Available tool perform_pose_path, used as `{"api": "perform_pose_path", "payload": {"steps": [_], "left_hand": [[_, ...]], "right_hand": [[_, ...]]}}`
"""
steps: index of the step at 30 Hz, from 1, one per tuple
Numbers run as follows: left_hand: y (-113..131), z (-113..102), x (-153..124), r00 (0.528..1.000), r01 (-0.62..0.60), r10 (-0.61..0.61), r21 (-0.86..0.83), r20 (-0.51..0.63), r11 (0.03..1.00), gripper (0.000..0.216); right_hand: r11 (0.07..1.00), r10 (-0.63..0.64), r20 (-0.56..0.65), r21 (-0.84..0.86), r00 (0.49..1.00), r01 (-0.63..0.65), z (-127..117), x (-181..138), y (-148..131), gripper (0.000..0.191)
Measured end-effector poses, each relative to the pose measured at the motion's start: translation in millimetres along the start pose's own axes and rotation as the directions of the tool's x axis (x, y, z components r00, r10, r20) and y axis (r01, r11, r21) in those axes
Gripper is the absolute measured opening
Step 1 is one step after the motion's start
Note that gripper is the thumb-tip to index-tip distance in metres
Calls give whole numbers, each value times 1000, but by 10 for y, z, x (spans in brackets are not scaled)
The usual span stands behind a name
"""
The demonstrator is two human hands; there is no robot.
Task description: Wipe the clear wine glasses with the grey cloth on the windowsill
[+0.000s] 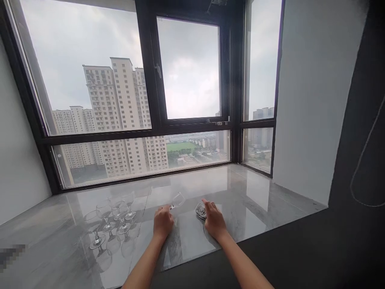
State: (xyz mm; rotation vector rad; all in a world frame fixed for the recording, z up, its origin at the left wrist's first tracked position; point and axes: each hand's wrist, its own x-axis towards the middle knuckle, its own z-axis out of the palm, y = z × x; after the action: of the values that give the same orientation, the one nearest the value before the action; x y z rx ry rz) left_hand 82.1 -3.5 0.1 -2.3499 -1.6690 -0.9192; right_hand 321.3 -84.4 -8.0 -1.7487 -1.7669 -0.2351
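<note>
"The forearms [146,263] are nearest, reaching in from the bottom edge over the pale, glossy sill [195,245]. How is the left hand [163,220] set?"

"Curled nearly into a fist. It has a stemmed glass [178,200] by the stem end, with the clear bowl sticking out past the fingers, tilted up and to the right."

"Can you see the foot of that glass?"

"No, the hand hides it, so I can't tell exactly where each finger presses."

"And the right hand [214,220]?"

"Closed around a bunched grey cloth [200,210]. The cloth bulges out on the side facing the glass, and one finger points up and away from the camera. How tight the squeeze is, I can't say."

"Do cloth and glass touch?"

"They're apart, with a strip of sill showing between them."

"What else is on the sill?"

"A cluster of standing glasses [124,228] to the left of the left hand, upright on their feet and close together. Their bowls overlap, so the count is hard to make. The polished surface mirrors them."

"And behind?"

"A dark window frame [192,127], with tall apartment blocks [124,92] beyond the panes under a cloudy sky."
</note>
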Motion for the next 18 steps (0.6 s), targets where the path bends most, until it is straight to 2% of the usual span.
{"api": "perform_pose_path", "payload": {"steps": [5, 10, 15, 18], "left_hand": [[0, 17, 16, 1000, 2, -2, -4, -12, 1000, 28], [-12, 41, 11, 1000, 3, -3, -3, -30, 1000, 29], [5, 15, 4, 1000, -2, 2, 22, -29, 1000, 26], [16, 2, 8, 1000, -4, 5, 25, -26, 1000, 26]], "right_hand": [[994, -91, 42, 62, 995, 88, -60, -16, -82, 69], [986, -89, 51, 143, 995, 81, -59, 20, -84, 43], [982, -8, 61, 190, 998, -3, 57, 51, 21, 54], [992, 5, 34, 126, 999, -9, 90, 33, 33, 57]]}}
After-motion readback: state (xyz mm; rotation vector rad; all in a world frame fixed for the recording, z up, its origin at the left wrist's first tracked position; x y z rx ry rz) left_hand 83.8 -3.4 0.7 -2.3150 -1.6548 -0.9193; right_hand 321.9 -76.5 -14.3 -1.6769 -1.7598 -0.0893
